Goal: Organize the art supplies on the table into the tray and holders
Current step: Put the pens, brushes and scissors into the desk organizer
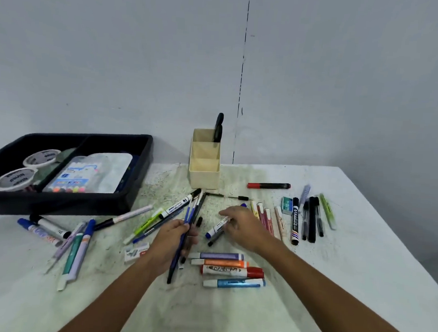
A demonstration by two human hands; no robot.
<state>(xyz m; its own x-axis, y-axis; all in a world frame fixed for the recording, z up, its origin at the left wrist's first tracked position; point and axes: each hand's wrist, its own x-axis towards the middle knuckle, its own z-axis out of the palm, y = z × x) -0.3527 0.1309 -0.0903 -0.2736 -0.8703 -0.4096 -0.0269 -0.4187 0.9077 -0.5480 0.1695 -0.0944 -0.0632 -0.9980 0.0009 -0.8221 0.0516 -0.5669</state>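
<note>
My left hand [169,242] grips a bundle of several pens [190,212] that fan up and away toward the cream holder [203,175]. My right hand [242,226] reaches over a blue-capped white marker [217,229] and pinches it, with a dark pen lying just under it. The cream holder has three stepped compartments, and black scissors [218,127] stand in its back one. A black tray [66,201] at the left holds two round tubs [27,171] and a flat marker pack [85,176].
Loose markers lie all over the stained white table [360,262]: four thick ones [229,269] near my wrists, a row of pastel highlighters [268,219], dark pens [311,219] at the right, a red-and-black marker [269,185], more pens at the left [76,249]. A small white box [136,253] sits beside my left wrist.
</note>
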